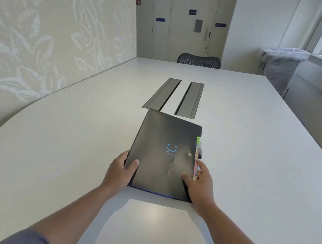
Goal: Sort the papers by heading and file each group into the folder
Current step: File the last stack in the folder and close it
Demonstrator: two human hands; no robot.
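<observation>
A large white conference table (244, 154) spreads out beneath and ahead of both hands. Beyond the hands, past the far end of what they hold, two grey cable-tray lids (175, 97) lie side by side in the tabletop. Far off to the right of the right hand, by the window, stands a bin (281, 66) lined with a clear plastic bag; what is in it cannot be made out. Straight ahead at the table's far edge is a mesh chair back (199, 60).

Between the hands lies the black snap-button folder (164, 153), closed, with a blue smile mark on its cover. Coloured index tabs (196, 158) poke out along its right edge. The left hand (121, 171) grips the folder's near left edge, thumb on top. The right hand (199, 183) grips the near right edge at the tabs.
</observation>
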